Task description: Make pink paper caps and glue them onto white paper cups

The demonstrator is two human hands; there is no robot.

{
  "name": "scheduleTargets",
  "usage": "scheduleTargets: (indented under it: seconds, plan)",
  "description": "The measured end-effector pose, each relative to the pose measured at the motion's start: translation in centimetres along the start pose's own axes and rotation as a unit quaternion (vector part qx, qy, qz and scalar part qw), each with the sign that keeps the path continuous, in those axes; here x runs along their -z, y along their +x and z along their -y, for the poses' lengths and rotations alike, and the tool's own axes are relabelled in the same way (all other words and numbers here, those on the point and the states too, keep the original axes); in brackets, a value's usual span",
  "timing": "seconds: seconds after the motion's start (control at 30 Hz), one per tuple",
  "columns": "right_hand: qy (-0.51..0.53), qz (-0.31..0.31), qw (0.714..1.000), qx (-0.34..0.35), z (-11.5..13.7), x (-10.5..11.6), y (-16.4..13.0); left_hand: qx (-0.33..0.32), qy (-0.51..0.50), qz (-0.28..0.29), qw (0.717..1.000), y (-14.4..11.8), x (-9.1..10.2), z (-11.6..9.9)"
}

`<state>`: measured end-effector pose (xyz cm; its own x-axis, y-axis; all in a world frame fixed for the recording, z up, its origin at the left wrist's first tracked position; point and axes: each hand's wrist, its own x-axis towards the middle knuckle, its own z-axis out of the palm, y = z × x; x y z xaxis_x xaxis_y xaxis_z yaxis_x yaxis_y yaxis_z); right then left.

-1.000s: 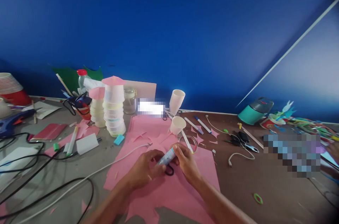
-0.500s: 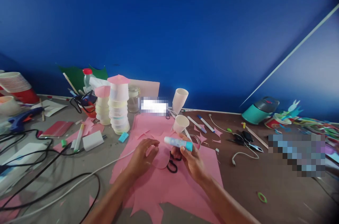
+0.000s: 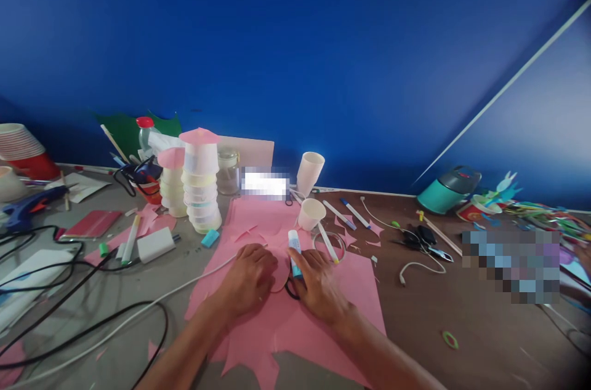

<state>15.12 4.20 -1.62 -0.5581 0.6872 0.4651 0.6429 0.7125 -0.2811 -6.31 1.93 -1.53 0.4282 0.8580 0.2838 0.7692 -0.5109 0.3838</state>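
Here, in the head view, the left hand (image 3: 249, 279) lies palm down on a pink paper sheet (image 3: 323, 316) spread across the worktop (image 3: 462, 316), its fingers (image 3: 263, 254) curled loosely and pressing a rounded pink cut-out (image 3: 279, 276) that sits between the two hands; they enclose nothing. The right hand (image 3: 318, 282) rests just beside it on the same sheet, with its fingers closed around the lower end of a glue stick (image 3: 294, 248). The glue stick stands nearly upright, white end up and blue band at the hand, just right of the cut-out. Black scissor handles (image 3: 290, 290) show under the right hand, touching the sheet. Behind the hands, a small white paper cup (image 3: 311, 213) stands upright on the sheet, and a second white cup (image 3: 309, 173) leans near the blue wall (image 3: 295, 58). A white marker (image 3: 327, 243) lies just right of the glue stick, across a clear ring. To the left, a stack of translucent cups (image 3: 198, 184) capped with a pink disc stands at the sheet's far left corner. A white cable (image 3: 152, 310) and black cables (image 3: 83, 328) run across the grey left part of the worktop. Well apart on the right sits a teal device (image 3: 447, 191), and a green ring (image 3: 449, 339) lies on the brown surface.
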Motion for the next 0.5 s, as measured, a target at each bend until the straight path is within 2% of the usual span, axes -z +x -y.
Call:
scheduleTargets:
  seconds: [0.17,0.27,0.37,0.5]
  plan:
    - [0.018,0.019,1.0,-0.006,0.0,0.9,0.2,0.019,0.033,0.039,0.999,0.1,0.6,-0.5]
    - [0.022,0.055,0.998,-0.012,0.0,1.5,0.3,0.026,0.051,0.07,0.996,0.2,1.1,-1.0]
    - [0.008,0.092,0.996,-0.009,0.0,2.0,0.3,0.026,0.055,0.1,0.993,0.2,1.5,-1.3]
    - [-0.025,0.096,0.995,0.008,-0.2,2.2,0.3,0.024,0.058,0.126,0.99,0.2,1.8,-1.7]
